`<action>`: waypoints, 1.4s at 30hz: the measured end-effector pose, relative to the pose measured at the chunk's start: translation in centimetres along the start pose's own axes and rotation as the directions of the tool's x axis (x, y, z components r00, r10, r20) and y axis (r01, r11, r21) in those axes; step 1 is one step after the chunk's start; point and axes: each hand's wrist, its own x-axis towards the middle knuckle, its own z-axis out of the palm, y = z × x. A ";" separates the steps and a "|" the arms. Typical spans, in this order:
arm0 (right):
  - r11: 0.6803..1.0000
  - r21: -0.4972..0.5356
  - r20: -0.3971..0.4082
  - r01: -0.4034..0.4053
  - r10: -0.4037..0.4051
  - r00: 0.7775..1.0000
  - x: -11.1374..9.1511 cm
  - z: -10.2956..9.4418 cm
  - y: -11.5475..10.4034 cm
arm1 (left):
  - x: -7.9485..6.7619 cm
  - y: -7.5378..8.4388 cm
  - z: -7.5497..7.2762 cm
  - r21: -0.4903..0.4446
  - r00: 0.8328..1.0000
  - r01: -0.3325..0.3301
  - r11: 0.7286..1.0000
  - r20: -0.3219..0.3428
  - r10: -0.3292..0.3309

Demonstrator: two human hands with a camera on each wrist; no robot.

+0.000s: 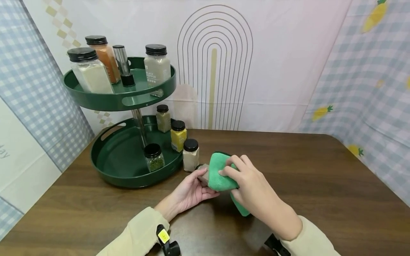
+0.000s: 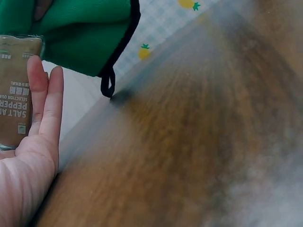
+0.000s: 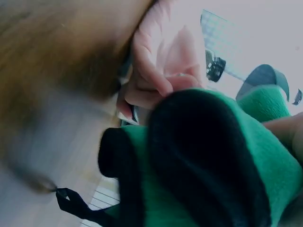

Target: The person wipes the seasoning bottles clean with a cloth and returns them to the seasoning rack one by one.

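Table point(image 1: 320, 170) sits right under the work, so any slip likely means a hard knock. Rack point(image 1: 128, 181) is off to the left; a forearm drifting that way could bump its lower tray and topple the small jars there. Left hand point(image 1: 192, 192) pinches the held jar point(image 2: 14, 94) between thumb and fingers, two fingers lying straight along it. Looks a light hold to me; a hard twist could spin the jar out. Right hand point(image 1: 253, 185), fingers bent, grips the folded cloth point(image 1: 222, 174) over the jar's far end. Cloth bulk could mask a poor grip, and its hanging flap could get trapped under the jar on set-down. White jar point(image 1: 191, 158) stands on the table just beside the rack, close to the left hand: a careless nudge could tip it.

Hard to read: table is smeared in both wrist views. Right thumb tip is behind cloth, so can't tell how it bears. Held jar is half covered and cut off by the left wrist frame; "PEPPER" reads, lid can't be confirmed.
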 end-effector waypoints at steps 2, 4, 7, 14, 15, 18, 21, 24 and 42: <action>1.000 -0.002 0.024 0.016 -0.016 1.000 0.0 -0.1 0.1 | -0.1 0.0 0.0 -0.003 1.000 -0.001 1.000 0.003 0.001; 0.999 -0.015 0.038 0.037 -0.037 0.999 0.0 -0.2 0.1 | -0.1 0.0 0.0 -0.008 1.000 -0.003 1.000 0.001 0.003; 0.997 -0.044 0.051 0.069 -0.067 0.996 -0.1 -0.2 0.0 | -0.1 -0.1 0.0 -0.013 1.000 -0.008 1.000 -0.006 0.008; 0.983 -0.157 0.176 0.096 -0.067 0.982 -0.2 -0.5 -0.6 | 0.0 -0.2 -0.1 -0.026 1.000 -0.015 1.000 0.001 0.015; 0.981 -0.169 0.193 0.099 -0.066 0.979 -0.2 -0.5 -0.8 | 0.0 -0.3 -0.1 -0.028 1.000 -0.015 0.999 -0.001 0.015; 0.974 -0.200 0.236 0.107 -0.058 0.970 -0.3 -0.6 -1.0 | 0.0 -0.3 0.0 -0.023 1.000 -0.013 1.000 -0.014 0.013; 0.967 -0.227 0.279 0.118 -0.051 0.959 -0.3 -0.8 -1.0 | 0.1 -0.4 0.1 -0.009 0.999 -0.013 1.000 -0.041 0.013; 0.959 -0.262 0.333 0.113 -0.021 0.943 -0.3 -1.4 -0.4 | 0.2 -0.4 0.2 -0.002 0.998 -0.020 1.000 -0.065 0.020; 0.991 -0.073 0.054 0.111 -0.107 0.993 -0.1 0.2 -0.4 | 0.0 -0.4 0.2 -0.040 0.998 -0.024 0.999 -0.064 0.021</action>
